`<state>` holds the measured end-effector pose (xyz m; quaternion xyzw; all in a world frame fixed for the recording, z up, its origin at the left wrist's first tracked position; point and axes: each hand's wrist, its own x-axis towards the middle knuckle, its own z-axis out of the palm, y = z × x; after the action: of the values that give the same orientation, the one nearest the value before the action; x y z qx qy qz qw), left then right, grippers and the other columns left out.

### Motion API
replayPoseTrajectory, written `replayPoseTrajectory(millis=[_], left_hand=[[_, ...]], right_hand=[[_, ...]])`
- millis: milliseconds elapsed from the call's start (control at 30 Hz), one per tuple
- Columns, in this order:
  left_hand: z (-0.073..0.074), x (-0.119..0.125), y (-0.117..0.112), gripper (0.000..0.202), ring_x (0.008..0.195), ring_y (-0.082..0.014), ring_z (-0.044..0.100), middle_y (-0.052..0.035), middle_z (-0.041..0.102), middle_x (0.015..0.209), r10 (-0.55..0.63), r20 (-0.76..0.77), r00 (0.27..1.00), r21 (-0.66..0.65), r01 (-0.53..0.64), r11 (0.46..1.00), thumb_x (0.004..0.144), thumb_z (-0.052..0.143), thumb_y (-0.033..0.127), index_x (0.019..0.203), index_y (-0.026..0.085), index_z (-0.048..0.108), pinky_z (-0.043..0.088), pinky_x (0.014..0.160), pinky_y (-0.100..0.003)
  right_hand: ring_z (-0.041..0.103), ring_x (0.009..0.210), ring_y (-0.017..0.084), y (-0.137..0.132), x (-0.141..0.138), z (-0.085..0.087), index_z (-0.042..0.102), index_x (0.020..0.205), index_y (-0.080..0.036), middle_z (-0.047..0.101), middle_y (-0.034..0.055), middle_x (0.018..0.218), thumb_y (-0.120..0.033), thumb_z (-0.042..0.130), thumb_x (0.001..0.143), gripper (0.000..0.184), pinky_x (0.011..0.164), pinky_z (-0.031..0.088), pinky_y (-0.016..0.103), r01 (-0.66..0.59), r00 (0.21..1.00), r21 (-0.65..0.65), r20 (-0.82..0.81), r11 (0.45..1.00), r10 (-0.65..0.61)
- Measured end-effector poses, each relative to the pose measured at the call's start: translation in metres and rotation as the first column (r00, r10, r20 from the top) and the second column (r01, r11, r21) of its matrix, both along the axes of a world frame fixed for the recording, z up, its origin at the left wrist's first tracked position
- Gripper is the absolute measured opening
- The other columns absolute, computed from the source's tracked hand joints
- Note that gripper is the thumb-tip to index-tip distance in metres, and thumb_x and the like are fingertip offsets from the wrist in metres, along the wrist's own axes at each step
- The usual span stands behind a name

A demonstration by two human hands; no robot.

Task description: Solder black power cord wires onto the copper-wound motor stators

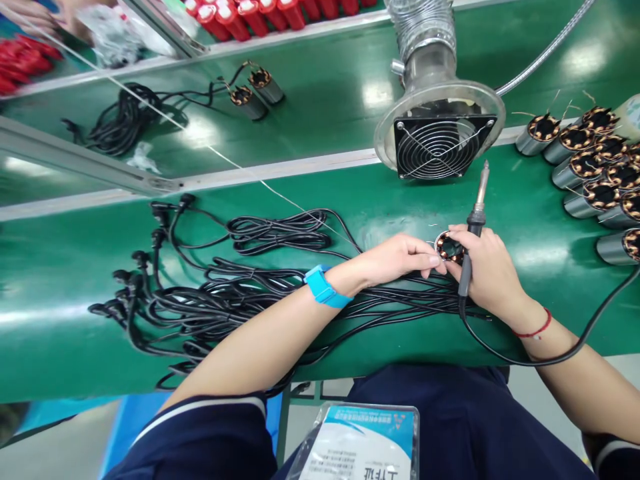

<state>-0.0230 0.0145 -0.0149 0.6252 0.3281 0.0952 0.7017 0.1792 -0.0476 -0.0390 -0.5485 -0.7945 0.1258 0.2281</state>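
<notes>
A motor stator (442, 256), a metal ring with copper windings and a dark centre, sits between my two hands. My left hand (407, 257) is closed in a pinch at the stator's left edge; whatever is between its fingertips is too small to make out. With my right hand (490, 267) I grip a soldering iron (465, 277), its metal tip pointing up and away from me. The thumb and fingers of that hand also touch the stator's right side. Bundled black power cords (240, 293) lie under my left forearm, their bare ends reaching below my hands.
A fume extractor (440, 143) with a fan grille hangs just beyond the iron's tip. Several wound stators (583, 163) stand at the right. On the shelf behind are two wired stators (247, 103), a coiled cord (125, 120) and red parts (255, 17). Another person's hand (27, 19) shows top left.
</notes>
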Motion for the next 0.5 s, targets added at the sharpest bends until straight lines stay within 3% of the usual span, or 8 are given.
replayPoseTrajectory(millis=[100, 200, 267, 333, 400, 500], left_hand=[[-0.006, 0.006, -0.01, 0.021, 0.073, -0.0125, 0.054, -0.0032, 0.063, 0.083, -0.003, -0.139, 0.99, 0.207, 0.032, 0.978, 0.085, 0.06, 0.031, 0.093, 0.013, 0.067, 0.042, 0.071, -0.027], [-0.007, 0.01, -0.021, 0.014, 0.08, -0.0153, 0.052, -0.0051, 0.06, 0.095, -0.074, -0.368, 0.927, 0.47, 0.255, 0.845, 0.084, 0.062, 0.024, 0.096, 0.016, 0.064, 0.04, 0.072, -0.029], [-0.003, 0.011, -0.025, 0.006, 0.077, -0.0144, 0.05, -0.0036, 0.057, 0.09, -0.073, -0.394, 0.916, 0.518, 0.287, 0.806, 0.086, 0.057, 0.02, 0.087, 0.016, 0.061, 0.038, 0.07, -0.028], [0.004, 0.009, -0.025, 0.008, 0.07, -0.0119, 0.046, -0.0001, 0.053, 0.078, -0.014, -0.296, 0.955, 0.482, 0.162, 0.861, 0.086, 0.054, 0.02, 0.08, 0.016, 0.056, 0.036, 0.066, -0.025], [0.01, 0.005, -0.021, 0.012, 0.061, -0.0093, 0.041, 0.0035, 0.047, 0.068, 0.076, -0.174, 0.982, 0.365, -0.007, 0.931, 0.086, 0.055, 0.025, 0.077, 0.017, 0.052, 0.033, 0.059, -0.023], [0.015, 0.0, -0.016, 0.019, 0.055, -0.0072, 0.033, 0.0059, 0.041, 0.063, 0.17, -0.08, 0.982, 0.179, -0.154, 0.972, 0.082, 0.058, 0.034, 0.078, 0.016, 0.052, 0.027, 0.052, -0.021]], right_hand=[[0.058, 0.117, 0.032, 0.005, 0.009, 0.0, 0.049, 0.122, -0.024, 0.059, 0.0124, 0.134, -0.026, 0.059, 0.088, 0.035, 0.09, 0.05, 0.05, -0.017, 0.999, 0.006, -0.032, 1.0, 0.018], [0.053, 0.128, 0.033, 0.007, 0.02, 0.001, 0.044, 0.128, -0.023, 0.057, 0.0141, 0.137, -0.033, 0.06, 0.088, 0.044, 0.1, 0.048, 0.054, -0.046, 0.988, 0.018, -0.144, 0.999, 0.048], [0.054, 0.128, 0.031, 0.005, 0.025, 0.006, 0.044, 0.129, -0.023, 0.06, 0.0142, 0.133, -0.036, 0.061, 0.088, 0.046, 0.103, 0.047, 0.054, -0.006, 0.97, 0.044, -0.243, 0.999, 0.017], [0.062, 0.118, 0.028, 0.001, 0.027, 0.014, 0.046, 0.125, -0.025, 0.066, 0.0113, 0.121, -0.033, 0.06, 0.089, 0.039, 0.1, 0.051, 0.051, 0.104, 0.926, 0.067, -0.372, 0.992, -0.071], [0.07, 0.097, 0.023, -0.003, 0.024, 0.023, 0.048, 0.118, -0.028, 0.071, 0.0058, 0.103, -0.028, 0.059, 0.09, 0.03, 0.088, 0.057, 0.046, 0.202, 0.835, 0.048, -0.531, 0.978, -0.146], [0.07, 0.074, 0.015, -0.01, 0.015, 0.032, 0.047, 0.115, -0.03, 0.071, -0.0005, 0.091, -0.024, 0.06, 0.09, 0.029, 0.071, 0.06, 0.035, 0.178, 0.667, -0.087, -0.722, 0.98, -0.185]])
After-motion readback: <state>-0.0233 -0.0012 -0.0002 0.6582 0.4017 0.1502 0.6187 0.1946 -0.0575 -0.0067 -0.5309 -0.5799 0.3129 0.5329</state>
